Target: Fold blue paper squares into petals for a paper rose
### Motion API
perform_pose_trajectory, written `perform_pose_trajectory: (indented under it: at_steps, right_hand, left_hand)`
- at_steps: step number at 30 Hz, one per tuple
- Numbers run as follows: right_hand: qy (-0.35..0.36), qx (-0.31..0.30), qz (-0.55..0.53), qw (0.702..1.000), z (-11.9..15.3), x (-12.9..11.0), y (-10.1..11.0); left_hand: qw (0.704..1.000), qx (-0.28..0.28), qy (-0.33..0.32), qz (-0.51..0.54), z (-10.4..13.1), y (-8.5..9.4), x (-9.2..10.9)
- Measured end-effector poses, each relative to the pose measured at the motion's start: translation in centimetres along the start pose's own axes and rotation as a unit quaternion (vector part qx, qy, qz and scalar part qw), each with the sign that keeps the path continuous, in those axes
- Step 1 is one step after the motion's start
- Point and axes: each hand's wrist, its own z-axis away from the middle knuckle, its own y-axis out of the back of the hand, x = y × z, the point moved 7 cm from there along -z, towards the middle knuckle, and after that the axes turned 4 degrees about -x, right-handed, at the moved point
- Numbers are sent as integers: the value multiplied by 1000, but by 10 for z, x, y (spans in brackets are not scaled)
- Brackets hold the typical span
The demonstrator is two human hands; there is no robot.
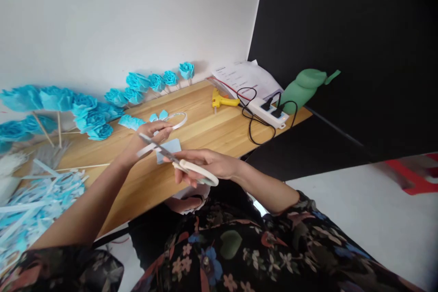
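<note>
My left hand is closed on a narrow white strip, which curls out past the fingers over the table; its other end shows near the wrist. My right hand holds scissors with white handles. Their blades point left, passing in front of the strip's lower end near my left wrist; whether they touch it I cannot tell. Beneath the blades a light blue paper square lies on the table. Small blue paper pieces rest just behind my left hand.
Blue paper flowers on sticks line the wall side of the wooden table. Blue and white shreds lie at left. Toward the right are a yellow glue gun, papers, a power strip with cables and a green bottle-shaped object.
</note>
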Motion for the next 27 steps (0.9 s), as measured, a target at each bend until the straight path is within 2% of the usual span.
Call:
perform_pose_trajectory:
  at_steps: [4,6,8,10,12,14,16,20,24,27]
  right_hand:
    - [48,68,-58,995,29,-17,14]
    - [74,118,-67,988,41,-23,24]
    - [110,157,-56,980,52,-30,32]
    - [121,190,-41,973,64,-34,39]
    - [99,227,-26,969,74,-35,47]
    - [62,261,-3,963,82,-35,56]
    - [28,285,42,957,84,-36,66]
    - [-31,304,200,931,66,-46,91]
    - [-111,356,392,841,40,-60,126]
    - [-148,379,552,728,28,-72,140]
  left_hand:
    - [998,9,-38,-45,-48,-24,-8]
    - [994,-60,-66,-65,-67,-47,-7]
    - [979,-129,-102,-123,-75,-66,-2]
    - [964,-159,-116,-178,-75,-70,3]
    - [963,-126,-102,-215,-72,-55,4]
    - [966,-70,-78,-235,-64,-29,0]
    - [966,-43,-64,-245,-53,-6,-9]
    - [973,0,0,-232,-23,30,-35]
    - [982,36,26,-183,9,45,-47]
    - [984,64,33,-164,29,56,-53]
